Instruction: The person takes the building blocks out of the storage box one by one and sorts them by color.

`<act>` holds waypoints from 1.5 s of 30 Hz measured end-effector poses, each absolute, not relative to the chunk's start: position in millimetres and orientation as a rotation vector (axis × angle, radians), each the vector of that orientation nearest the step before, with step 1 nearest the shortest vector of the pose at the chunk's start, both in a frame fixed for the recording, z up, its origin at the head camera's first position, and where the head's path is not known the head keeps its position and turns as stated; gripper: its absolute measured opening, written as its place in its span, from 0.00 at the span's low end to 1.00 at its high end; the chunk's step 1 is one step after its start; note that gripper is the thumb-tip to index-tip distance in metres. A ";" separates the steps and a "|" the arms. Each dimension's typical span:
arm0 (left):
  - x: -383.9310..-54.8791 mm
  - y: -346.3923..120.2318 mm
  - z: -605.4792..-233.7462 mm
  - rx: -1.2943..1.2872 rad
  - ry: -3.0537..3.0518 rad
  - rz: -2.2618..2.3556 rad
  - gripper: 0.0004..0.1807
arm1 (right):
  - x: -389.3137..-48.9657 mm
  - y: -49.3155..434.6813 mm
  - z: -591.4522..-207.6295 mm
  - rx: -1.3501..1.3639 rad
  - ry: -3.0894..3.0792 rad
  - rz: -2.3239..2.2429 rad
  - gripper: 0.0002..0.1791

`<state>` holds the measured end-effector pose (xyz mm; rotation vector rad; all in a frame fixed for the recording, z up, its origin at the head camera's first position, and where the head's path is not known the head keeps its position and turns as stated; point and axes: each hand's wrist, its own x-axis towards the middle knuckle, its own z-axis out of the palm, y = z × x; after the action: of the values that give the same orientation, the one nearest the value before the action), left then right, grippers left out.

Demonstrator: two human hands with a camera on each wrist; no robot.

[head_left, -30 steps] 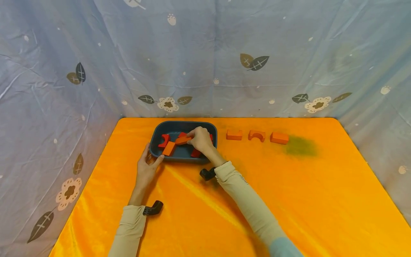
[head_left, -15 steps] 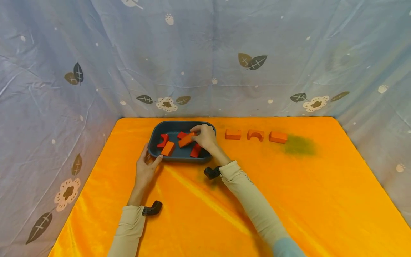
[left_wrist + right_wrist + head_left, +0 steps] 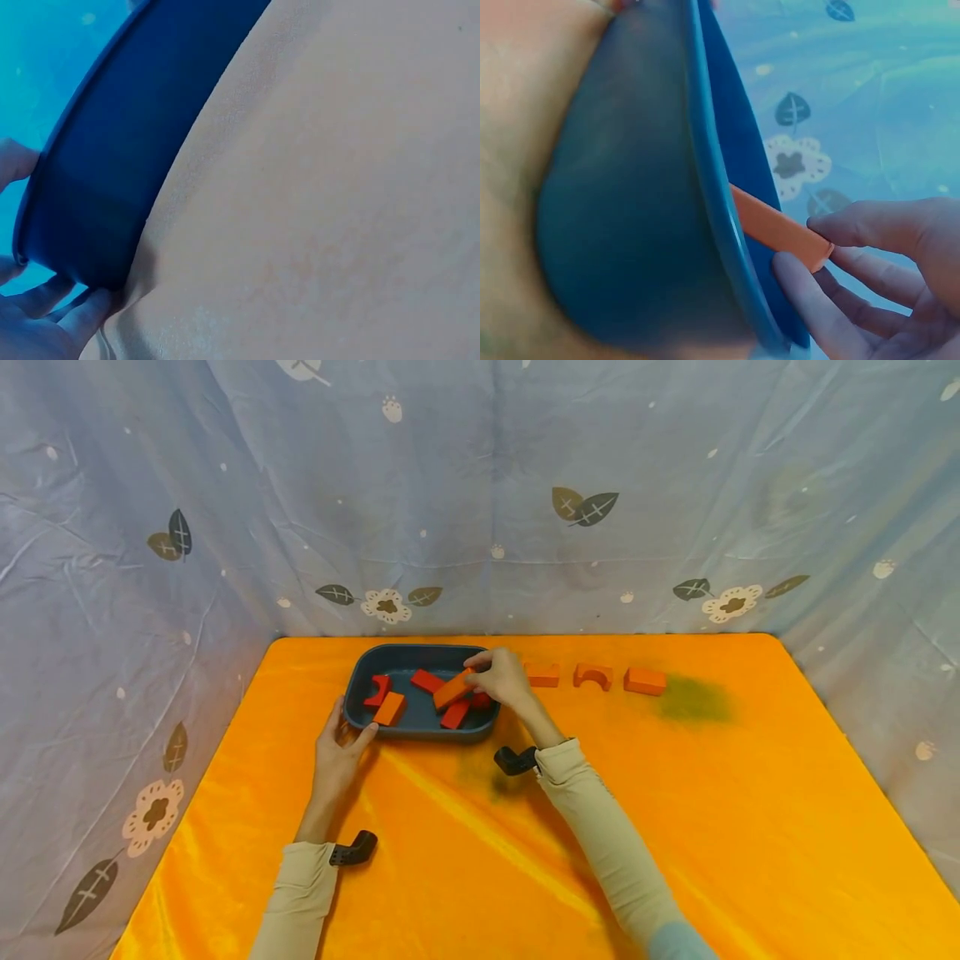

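Observation:
Between the thumb and fingers of my right hand (image 3: pixel 504 678) is a long orange block (image 3: pixel 453 690), pinched by its right end. It slants over the right half of a dark blue-grey tray (image 3: pixel 420 735); in the right wrist view the block (image 3: pixel 780 229) reaches across the tray's rim. My left hand (image 3: pixel 337 758) grips the tray's front left corner, thumb at the front and fingers round the left side. Inside lie a red arch-shaped block (image 3: pixel 378 691), a shorter orange block (image 3: pixel 390 709), a red block (image 3: pixel 427 682), another red block (image 3: pixel 454 714) and a red piece partly under my right hand.
Right of the tray, in a row on the yellow cloth (image 3: pixel 675 827), stand an orange block (image 3: pixel 543 676) partly behind my right hand, an orange arch block (image 3: pixel 593 677) and an orange rectangular block (image 3: pixel 645 682). A patterned grey-blue curtain (image 3: pixel 450 485) borders the table's back and sides.
My right hand has drawn the orange block rightward within the tray, uncovering more of the red blocks. The left hand stays at the tray's corner.

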<state>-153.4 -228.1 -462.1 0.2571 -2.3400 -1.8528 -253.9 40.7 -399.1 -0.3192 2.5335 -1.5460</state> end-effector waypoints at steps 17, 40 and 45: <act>-153.6 -227.0 -459.2 0.228 -2.292 -1.892 0.44 | -264.2 83.2 -397.8 -0.203 2.367 -1.761 0.17; -154.1 -229.2 -464.2 0.237 -2.360 -1.843 0.45 | -265.3 127.2 -398.1 -0.050 2.163 -1.927 0.21; -152.8 -228.8 -465.0 0.250 -2.359 -1.846 0.45 | -263.4 137.3 -397.8 -0.074 2.156 -1.952 0.21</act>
<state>-152.8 -228.8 -465.0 0.2505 -2.3587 -1.8458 -263.4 137.3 -397.8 -0.0740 2.1557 -1.9521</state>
